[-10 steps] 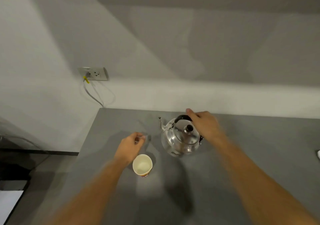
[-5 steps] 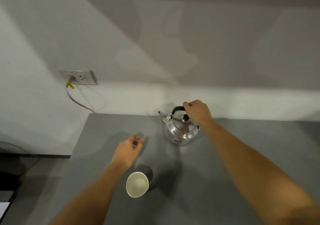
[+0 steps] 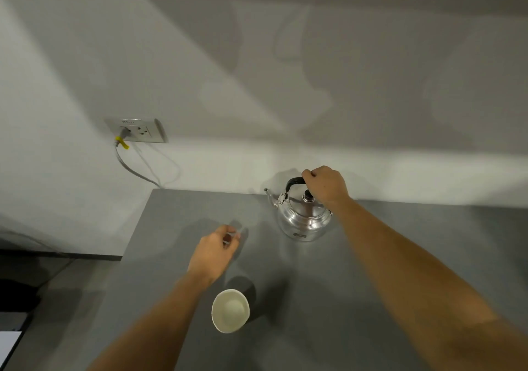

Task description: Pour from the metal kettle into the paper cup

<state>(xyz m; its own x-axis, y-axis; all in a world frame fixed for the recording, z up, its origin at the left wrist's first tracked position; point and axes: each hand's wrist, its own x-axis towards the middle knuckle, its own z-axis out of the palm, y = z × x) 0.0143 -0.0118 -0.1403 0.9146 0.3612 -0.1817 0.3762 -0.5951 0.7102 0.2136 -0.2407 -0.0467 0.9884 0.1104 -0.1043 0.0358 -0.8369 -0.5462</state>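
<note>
A shiny metal kettle [image 3: 303, 219] with a black handle and a small spout pointing left stands on the grey table [image 3: 371, 256] near the back edge. My right hand [image 3: 324, 183] is closed around the black handle at its top. A white paper cup [image 3: 230, 310] stands upright near the front of the table, its inside showing nothing but white. My left hand [image 3: 214, 252] hovers above the table between cup and kettle, a little behind the cup, fingers loosely curled and holding nothing.
A wall socket [image 3: 140, 132] with a grey cable and a yellow tag sits on the white wall to the left. The table's left edge [image 3: 137, 227] drops off to a dark floor area.
The view has shifted, so the cup now appears nearer to me and the kettle farther back. My right hand has closed on the handle. My left hand stays behind the cup.
</note>
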